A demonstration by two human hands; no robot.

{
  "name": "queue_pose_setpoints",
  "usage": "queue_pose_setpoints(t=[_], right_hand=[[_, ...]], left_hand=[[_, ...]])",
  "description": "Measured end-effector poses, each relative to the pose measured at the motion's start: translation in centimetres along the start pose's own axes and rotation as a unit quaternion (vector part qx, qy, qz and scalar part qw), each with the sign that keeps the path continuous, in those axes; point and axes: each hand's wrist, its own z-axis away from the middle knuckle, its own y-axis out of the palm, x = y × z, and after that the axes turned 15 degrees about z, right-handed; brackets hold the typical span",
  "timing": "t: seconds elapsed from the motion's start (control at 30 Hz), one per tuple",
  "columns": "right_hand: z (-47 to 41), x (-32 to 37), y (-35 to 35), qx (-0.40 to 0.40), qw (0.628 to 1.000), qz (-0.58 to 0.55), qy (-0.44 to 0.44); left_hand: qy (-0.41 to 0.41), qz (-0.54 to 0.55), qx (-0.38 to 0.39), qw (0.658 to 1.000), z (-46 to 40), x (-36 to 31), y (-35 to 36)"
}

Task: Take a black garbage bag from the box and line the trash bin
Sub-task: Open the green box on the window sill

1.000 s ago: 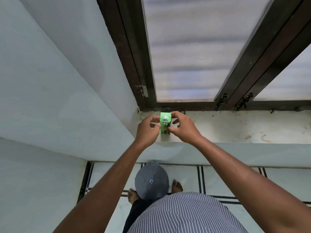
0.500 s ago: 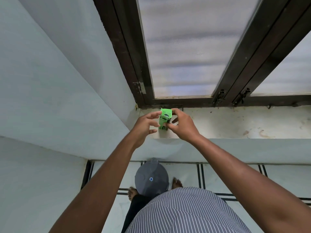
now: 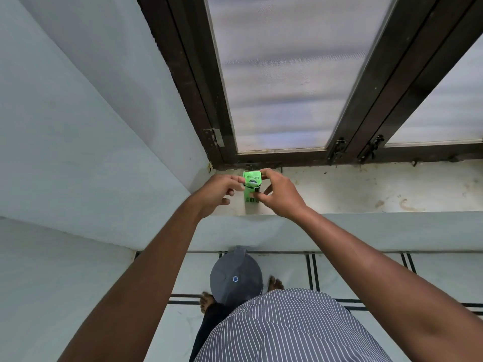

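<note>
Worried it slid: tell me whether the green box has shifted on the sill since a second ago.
No. The green box sits as near the front edge of the window sill as before; only its flap has lifted.

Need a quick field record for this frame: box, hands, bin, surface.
box: green box, upright on the windowsill, top flap open
left hand: at the box's left side, fingertips by the flap
right hand: grips the box from the right
bin: grey trash bin on the floor below the sill, lid shut
bag: none out yet
</note>
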Motion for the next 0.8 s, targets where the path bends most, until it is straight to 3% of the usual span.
queue_pose_setpoints(t=[0.23, 0.43, 0.57, 0.7, 0.8], right_hand=[[-0.4, 0.1, -0.1, -0.003, 1.0, 0.002, 0.002], [-0.5, -0.1, -0.1, -0.005, 1.0, 0.002, -0.007], [-0.6, -0.3, -0.6, 0.001, 1.0, 0.003, -0.004], [-0.5, 0.0, -0.7, 0.014, 1.0, -0.009, -0.012], [-0.4, 0.3, -0.4, 0.011, 1.0, -0.02, -0.008]], left_hand=[[0.054, 0.06, -0.034, 0.996, -0.7, 1.6, 1.2], [0.163, -0.04, -0.093, 0.981, -1.7, 1.9, 2.1], [0.126, 0.024, -0.083, 0.988, -1.9, 1.1, 2.2], [0.063, 0.176, -0.037, 0.982, -2.4, 0.4, 1.8], [0.115, 0.088, -0.015, 0.989, -2.5, 0.2, 1.7]])
